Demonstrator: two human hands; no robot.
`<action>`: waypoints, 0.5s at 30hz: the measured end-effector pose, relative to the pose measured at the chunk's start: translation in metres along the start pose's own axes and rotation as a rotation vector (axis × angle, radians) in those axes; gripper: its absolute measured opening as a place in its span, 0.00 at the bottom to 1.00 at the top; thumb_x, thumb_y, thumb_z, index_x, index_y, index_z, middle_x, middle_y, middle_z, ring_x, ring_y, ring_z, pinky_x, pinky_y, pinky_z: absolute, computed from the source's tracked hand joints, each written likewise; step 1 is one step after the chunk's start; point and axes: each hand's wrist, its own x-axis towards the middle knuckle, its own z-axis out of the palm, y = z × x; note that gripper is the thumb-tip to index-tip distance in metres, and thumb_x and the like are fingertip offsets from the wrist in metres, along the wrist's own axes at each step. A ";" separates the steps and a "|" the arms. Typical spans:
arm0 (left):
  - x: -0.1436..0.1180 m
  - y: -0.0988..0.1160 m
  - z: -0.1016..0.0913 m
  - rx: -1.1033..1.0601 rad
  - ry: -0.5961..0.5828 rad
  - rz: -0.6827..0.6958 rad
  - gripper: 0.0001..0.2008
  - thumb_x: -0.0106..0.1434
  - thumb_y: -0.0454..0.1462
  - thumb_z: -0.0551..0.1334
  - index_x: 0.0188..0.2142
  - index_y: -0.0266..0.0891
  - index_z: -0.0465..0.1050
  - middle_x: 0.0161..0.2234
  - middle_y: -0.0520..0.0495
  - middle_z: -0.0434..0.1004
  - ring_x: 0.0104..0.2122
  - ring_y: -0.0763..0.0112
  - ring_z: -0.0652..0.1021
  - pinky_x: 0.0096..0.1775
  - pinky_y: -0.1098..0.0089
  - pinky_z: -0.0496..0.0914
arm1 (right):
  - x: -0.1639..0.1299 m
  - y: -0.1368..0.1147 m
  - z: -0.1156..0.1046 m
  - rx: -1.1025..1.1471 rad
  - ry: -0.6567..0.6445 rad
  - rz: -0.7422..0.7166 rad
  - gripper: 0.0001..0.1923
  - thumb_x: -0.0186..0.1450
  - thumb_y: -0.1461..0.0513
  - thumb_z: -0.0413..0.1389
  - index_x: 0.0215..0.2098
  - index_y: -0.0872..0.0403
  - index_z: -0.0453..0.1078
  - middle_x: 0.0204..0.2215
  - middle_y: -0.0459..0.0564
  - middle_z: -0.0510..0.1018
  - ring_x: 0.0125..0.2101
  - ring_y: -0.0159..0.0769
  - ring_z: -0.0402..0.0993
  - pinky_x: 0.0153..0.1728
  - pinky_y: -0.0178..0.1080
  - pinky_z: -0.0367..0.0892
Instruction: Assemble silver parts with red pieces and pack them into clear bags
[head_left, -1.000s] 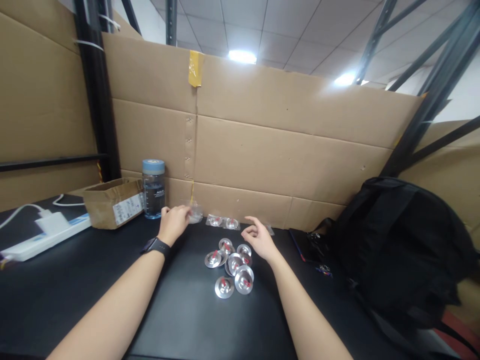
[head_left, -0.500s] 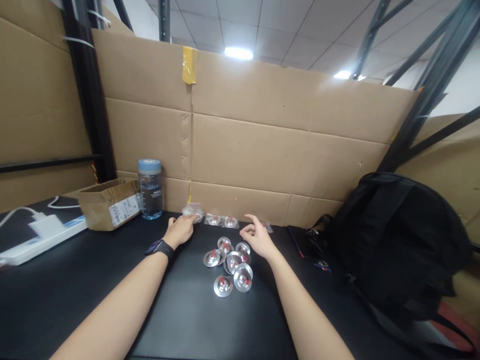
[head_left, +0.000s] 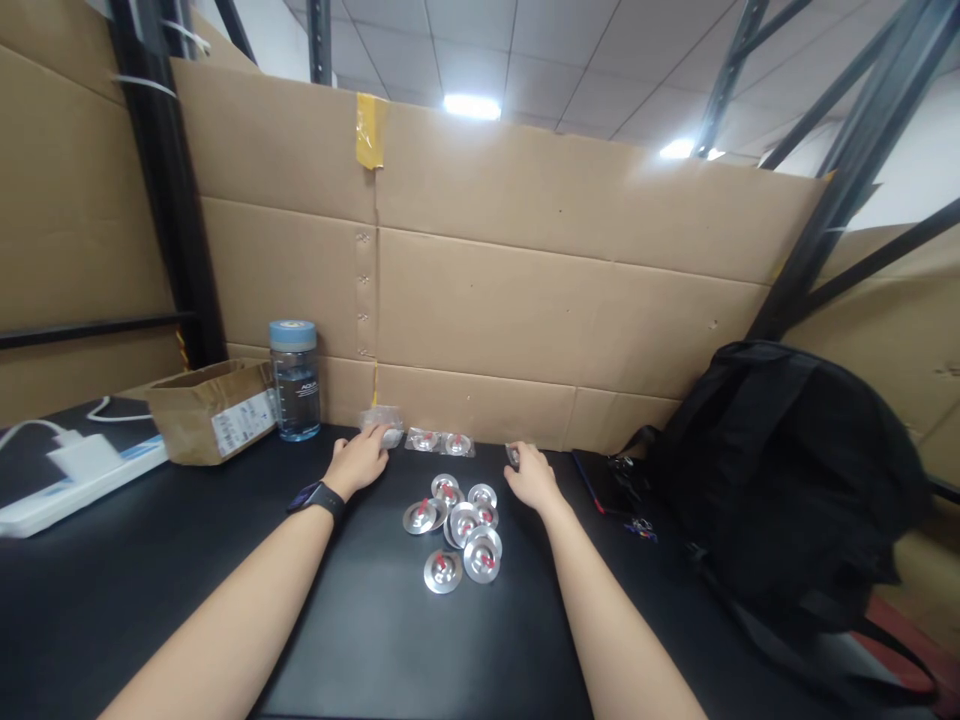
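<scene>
Head view: left hand (head_left: 363,461) flat on a small clear plastic packet (head_left: 384,424) by the cardboard wall (head_left: 525,300); right hand (head_left: 532,474) curled over another packet (head_left: 513,453) (grip unclear). Light, slippery, probably best pinched at edges. Shiny metal discs (head_left: 457,525) between.

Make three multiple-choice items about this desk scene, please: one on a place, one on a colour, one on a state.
1. Where does the water bottle stand?
A. beside the brown box
B. on the backpack
C. among the discs

2. What colour is the bottle's cap?
A. red
B. light blue
C. black

3. What is the left hand doing?
A. lifting a disc
B. resting on the black table, fingertips at a small clear bag
C. holding the bottle

Answers: 1 A, it stands just right of the box. 2 B, the cap looks pale blue. 3 B, the hand lies flat by the bag.
</scene>
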 end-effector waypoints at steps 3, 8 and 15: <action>0.001 -0.003 0.003 0.000 0.013 -0.007 0.30 0.66 0.37 0.51 0.68 0.46 0.56 0.70 0.39 0.53 0.63 0.49 0.66 0.53 0.46 0.64 | -0.002 0.005 -0.001 -0.092 -0.056 0.083 0.26 0.64 0.61 0.56 0.61 0.51 0.65 0.62 0.60 0.68 0.58 0.56 0.64 0.53 0.55 0.61; 0.003 -0.003 0.006 0.038 -0.003 -0.023 0.34 0.66 0.37 0.51 0.71 0.46 0.50 0.73 0.42 0.45 0.63 0.47 0.66 0.53 0.44 0.65 | 0.000 0.010 0.005 -0.118 -0.114 0.115 0.31 0.65 0.59 0.54 0.66 0.47 0.59 0.68 0.56 0.59 0.63 0.54 0.58 0.56 0.59 0.57; 0.001 0.001 0.004 0.048 0.051 -0.009 0.36 0.65 0.36 0.53 0.72 0.50 0.46 0.73 0.44 0.44 0.62 0.47 0.67 0.54 0.45 0.65 | 0.003 0.019 0.011 -0.138 -0.140 0.144 0.35 0.67 0.54 0.52 0.71 0.43 0.49 0.72 0.53 0.51 0.67 0.53 0.49 0.57 0.61 0.54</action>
